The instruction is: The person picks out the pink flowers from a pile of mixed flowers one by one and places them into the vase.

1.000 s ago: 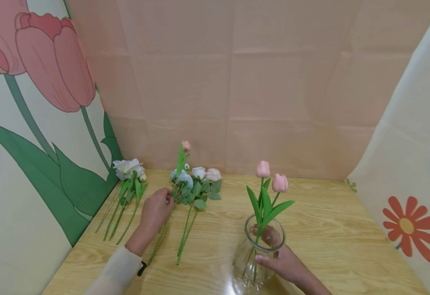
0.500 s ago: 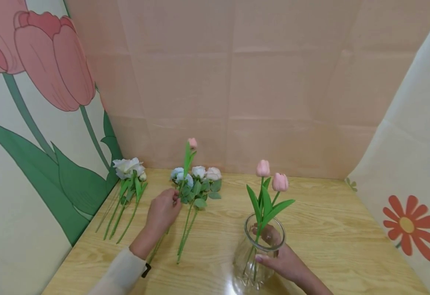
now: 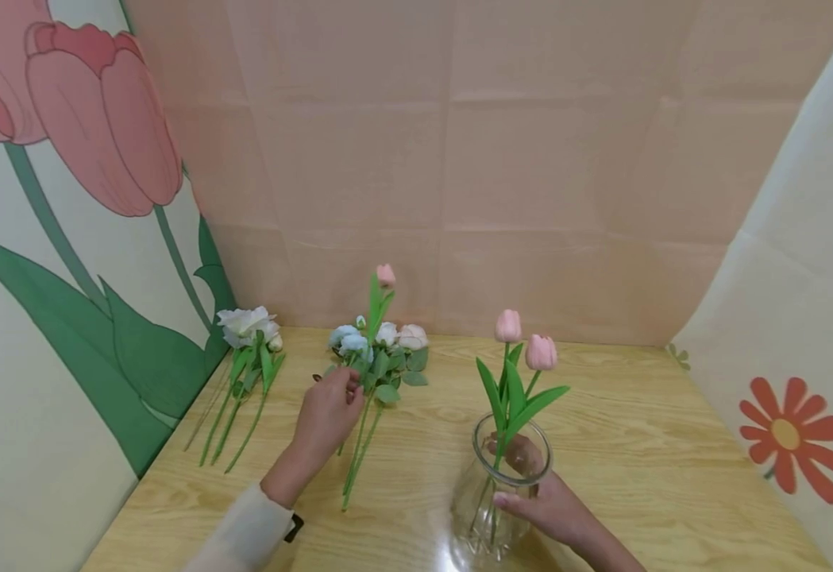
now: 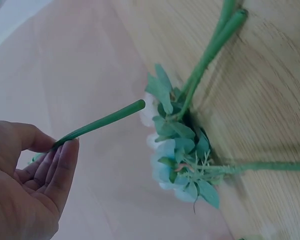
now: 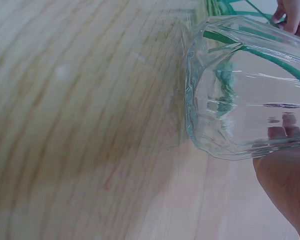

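My left hand (image 3: 328, 411) pinches the green stem of a pink tulip (image 3: 385, 276) between thumb and fingertips, over the blue flowers. In the left wrist view the stem (image 4: 102, 121) juts out from the fingers, its cut end free above the table. Around the side of a clear glass vase (image 3: 464, 492) curls my right hand (image 3: 555, 508), thumb at the front and fingers seen through the glass. Two pink tulips (image 3: 541, 353) with green leaves stand in the vase, their stems reaching down inside. The right wrist view shows the vase's ribbed base (image 5: 191, 100) close up.
Blue flowers (image 3: 350, 340) and pale roses (image 3: 413, 337) lie on the wooden table (image 3: 638, 445) behind the left hand. Farther left lie white flowers (image 3: 247, 326) with long stems. A pinkish backdrop (image 3: 566, 159) and printed side sheets surround the table.
My left hand has moved to the right, carrying the tulip with it; the bloom has risen slightly. My right hand and the vase have stayed in place.
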`<state>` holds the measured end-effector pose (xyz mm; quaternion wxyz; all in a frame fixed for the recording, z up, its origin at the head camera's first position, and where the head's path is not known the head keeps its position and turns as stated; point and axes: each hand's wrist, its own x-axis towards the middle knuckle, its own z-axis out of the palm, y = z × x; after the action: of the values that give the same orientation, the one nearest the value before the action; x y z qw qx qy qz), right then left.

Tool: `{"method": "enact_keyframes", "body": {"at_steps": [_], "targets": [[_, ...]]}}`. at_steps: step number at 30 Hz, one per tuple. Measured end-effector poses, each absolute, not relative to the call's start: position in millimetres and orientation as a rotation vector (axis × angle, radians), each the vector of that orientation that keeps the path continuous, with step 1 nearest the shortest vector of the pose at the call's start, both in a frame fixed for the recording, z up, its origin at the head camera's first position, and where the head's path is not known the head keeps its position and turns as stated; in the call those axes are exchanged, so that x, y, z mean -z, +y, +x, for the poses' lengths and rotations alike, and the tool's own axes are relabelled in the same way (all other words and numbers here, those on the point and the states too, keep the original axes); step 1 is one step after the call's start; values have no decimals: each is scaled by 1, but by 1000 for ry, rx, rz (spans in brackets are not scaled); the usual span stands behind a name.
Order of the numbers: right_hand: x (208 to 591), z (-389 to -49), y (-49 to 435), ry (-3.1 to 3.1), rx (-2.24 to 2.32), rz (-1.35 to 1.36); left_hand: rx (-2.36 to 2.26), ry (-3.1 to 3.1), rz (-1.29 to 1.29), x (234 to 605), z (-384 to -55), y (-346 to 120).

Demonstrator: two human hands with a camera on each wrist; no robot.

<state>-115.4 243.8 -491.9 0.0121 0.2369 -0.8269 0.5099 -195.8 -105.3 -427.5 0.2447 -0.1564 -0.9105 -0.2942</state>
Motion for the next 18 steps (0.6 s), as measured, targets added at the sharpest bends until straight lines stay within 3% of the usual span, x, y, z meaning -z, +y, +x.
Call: {"method": "enact_keyframes", "body": {"at_steps": [18], "targets": [[492, -116, 244, -2611, -1607, 691, 887, -2471, -482, 427, -185, -86]]}}
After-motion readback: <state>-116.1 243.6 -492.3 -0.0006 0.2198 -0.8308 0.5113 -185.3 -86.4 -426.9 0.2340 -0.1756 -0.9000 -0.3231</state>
